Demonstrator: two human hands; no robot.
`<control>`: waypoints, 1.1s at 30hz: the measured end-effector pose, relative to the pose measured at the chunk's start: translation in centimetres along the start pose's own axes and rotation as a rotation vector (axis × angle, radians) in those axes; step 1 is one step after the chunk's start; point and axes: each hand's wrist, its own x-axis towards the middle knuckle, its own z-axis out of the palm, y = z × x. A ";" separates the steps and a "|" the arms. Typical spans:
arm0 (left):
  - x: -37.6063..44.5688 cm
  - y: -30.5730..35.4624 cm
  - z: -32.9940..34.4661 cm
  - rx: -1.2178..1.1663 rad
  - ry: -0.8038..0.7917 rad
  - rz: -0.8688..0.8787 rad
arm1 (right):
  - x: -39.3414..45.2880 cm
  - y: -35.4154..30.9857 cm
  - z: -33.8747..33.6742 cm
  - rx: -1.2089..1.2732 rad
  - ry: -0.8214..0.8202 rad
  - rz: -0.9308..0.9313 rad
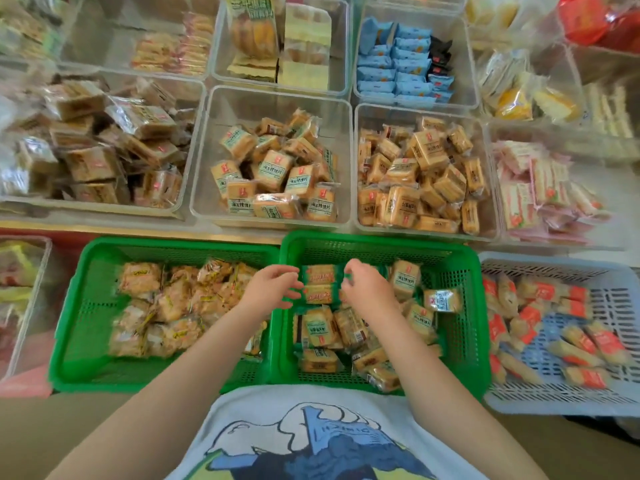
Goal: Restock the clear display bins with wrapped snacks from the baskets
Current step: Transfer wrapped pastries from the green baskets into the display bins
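Observation:
Both my hands reach into the middle green basket, which holds several wrapped cracker packs. My left hand curls its fingers round the left ends of two green-edged packs at the basket's far side. My right hand pinches the same packs from the right. Just beyond the basket stands a clear bin partly filled with matching green-labelled cracker packs.
A second green basket of yellow-wrapped snacks sits on the left. On the right is a grey basket of red-labelled packs. Clear bins of other snacks fill the shelf behind, side by side. My shirt shows at the bottom.

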 end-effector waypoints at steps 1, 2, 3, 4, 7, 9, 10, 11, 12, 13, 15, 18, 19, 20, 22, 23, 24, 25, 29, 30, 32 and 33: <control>-0.1 -0.9 0.4 0.008 -0.021 -0.034 | -0.3 0.7 1.0 -0.116 -0.127 0.035; -0.2 -1.6 0.8 0.028 -0.042 -0.057 | -0.7 1.4 2.2 -0.198 -0.224 0.063; -0.3 -2.1 1.0 0.049 -0.059 -0.074 | -1.2 1.9 3.5 -0.234 -0.295 0.081; -0.3 -2.5 1.1 0.071 -0.069 -0.086 | -1.6 2.4 4.9 -0.248 -0.334 0.092; 0.0 -2.9 1.1 0.124 -0.078 -0.093 | -2.3 3.3 7.7 -0.253 -0.298 0.105; 0.3 -2.4 0.9 0.163 -0.078 -0.082 | -2.3 3.6 8.0 -0.122 -0.205 0.124; 0.4 -2.0 0.9 0.180 -0.081 -0.074 | -2.5 3.8 7.7 0.008 -0.156 0.154; 0.6 -1.5 0.9 0.190 -0.085 -0.063 | -2.6 3.8 7.1 0.167 -0.121 0.208; 0.6 -1.0 0.8 0.203 -0.092 -0.045 | -2.7 3.6 6.2 0.351 -0.104 0.285; 0.6 -0.4 0.9 0.214 -0.101 -0.024 | -2.6 3.4 5.2 0.552 -0.103 0.369; 0.7 0.7 1.0 0.216 -0.129 0.016 | -2.4 2.4 2.5 0.960 -0.151 0.485; 0.2 2.7 1.4 0.140 -0.209 0.086 | -2.4 1.1 -1.4 1.392 -0.286 0.365; -0.1 3.5 1.5 0.087 -0.228 0.112 | -2.4 0.6 -2.6 1.425 -0.326 0.305; -0.3 4.3 1.5 0.033 -0.230 0.145 | -2.4 0.0 -3.7 1.423 -0.345 0.256; -0.7 6.1 1.0 -0.043 -0.188 0.231 | -2.1 -1.4 -5.4 1.409 -0.328 0.193; -0.7 7.0 0.6 -0.060 -0.158 0.274 | -1.8 -2.1 -6.1 1.403 -0.310 0.169; -0.6 7.9 0.0 -0.063 -0.124 0.310 | -1.4 -2.8 -6.6 1.387 -0.295 0.141; -0.3 8.8 -0.6 -0.059 -0.087 0.338 | -0.9 -3.4 -7.1 1.364 -0.283 0.107; 1.4 9.8 -2.6 0.319 0.312 0.572 | 1.2 -6.4 -9.0 1.283 -0.215 0.074; 1.9 9.4 -3.1 0.458 0.449 0.642 | 2.0 -7.3 -9.6 1.305 -0.181 0.104; 2.4 7.9 -4.1 0.675 0.585 0.699 | 4.0 -9.2 -10.7 1.347 -0.126 0.146; 2.5 6.9 -4.4 0.754 0.589 0.683 | 5.2 -10.2 -11.3 1.353 -0.118 0.138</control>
